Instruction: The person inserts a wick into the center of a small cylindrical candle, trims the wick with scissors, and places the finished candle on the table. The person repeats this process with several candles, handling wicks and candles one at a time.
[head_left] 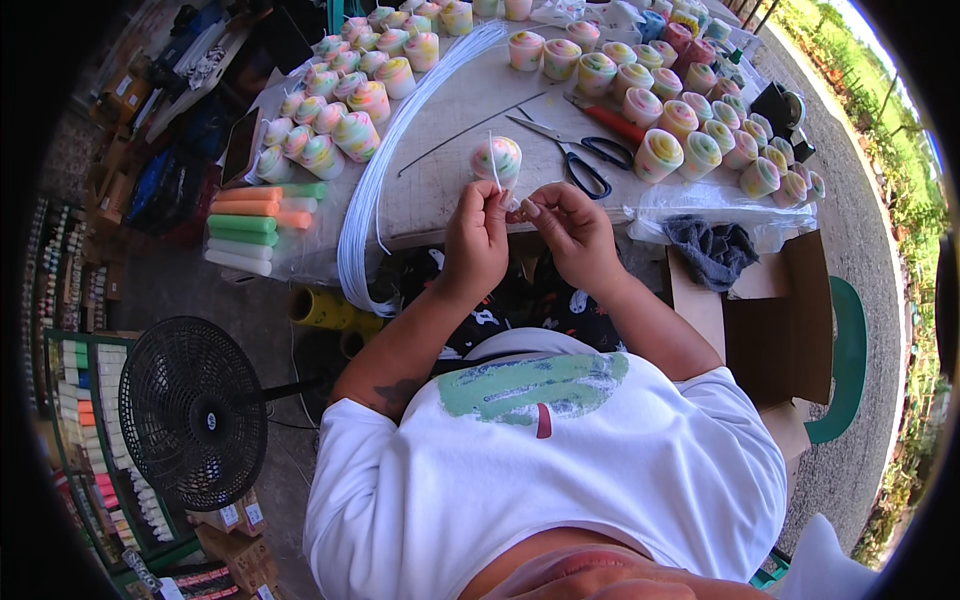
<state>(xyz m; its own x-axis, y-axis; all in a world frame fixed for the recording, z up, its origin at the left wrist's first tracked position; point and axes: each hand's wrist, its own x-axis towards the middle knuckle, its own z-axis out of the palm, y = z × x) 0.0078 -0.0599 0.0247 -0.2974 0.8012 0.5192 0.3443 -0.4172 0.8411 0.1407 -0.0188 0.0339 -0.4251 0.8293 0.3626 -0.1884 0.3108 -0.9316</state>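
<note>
My left hand point(478, 238) and my right hand point(575, 237) meet above the table's near edge, fingertips almost touching. A stiff white candle wick point(493, 165) stands up from the pinched fingers of my left hand. My right hand is closed too, thumb against fingers, on a small whitish bit whose kind I cannot make out. Just beyond the hands, a round candle point(508, 158) swirled in pink, yellow and green rests on the table, partly behind the wick. To its right lie scissors point(572, 150) with dark handles, blades apart.
A long bundle of white wicks point(385, 150) curves along the left of the table point(440, 205). Many swirled candles point(660, 155) stand in groups on both sides. Orange, green and white wax sticks point(243, 223) lie at left. A dark cloth point(712, 250) and cardboard box point(775, 330) are at right; a fan point(195, 410) stands left.
</note>
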